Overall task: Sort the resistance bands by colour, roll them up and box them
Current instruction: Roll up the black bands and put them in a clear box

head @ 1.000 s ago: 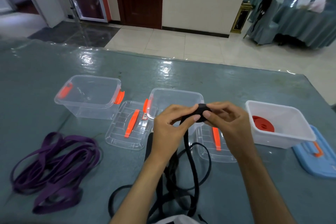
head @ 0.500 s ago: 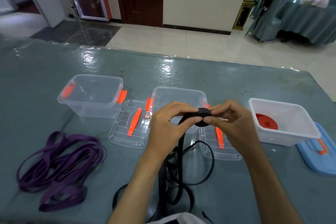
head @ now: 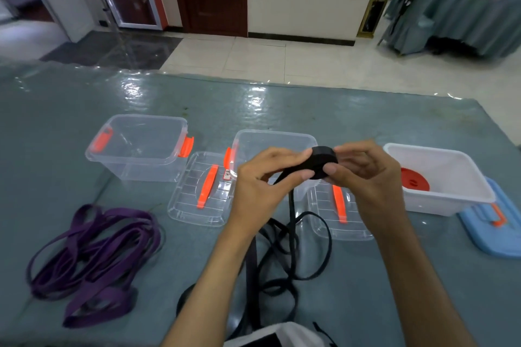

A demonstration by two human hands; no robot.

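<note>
A black resistance band is partly wound into a small roll [head: 322,160], held above the middle clear box [head: 275,139]. My left hand [head: 262,186] pinches the roll from the left and my right hand [head: 363,175] pinches it from the right. The band's loose tail [head: 293,248] hangs down and lies tangled on the table between my forearms. A heap of purple bands [head: 93,259] lies at the front left. A rolled red band [head: 414,182] sits inside the white box [head: 451,200] on the right.
An empty clear box with orange latches [head: 135,146] stands at the left. Two clear lids [head: 200,191] [head: 338,214] lie in front of the boxes, and a blue lid [head: 493,231] lies by the white box. The table's far edge [head: 282,84] borders a tiled floor.
The black roll has grown a little as both hands keep turning it. The view has shifted slightly; the tail on the table has shortened somewhat.
</note>
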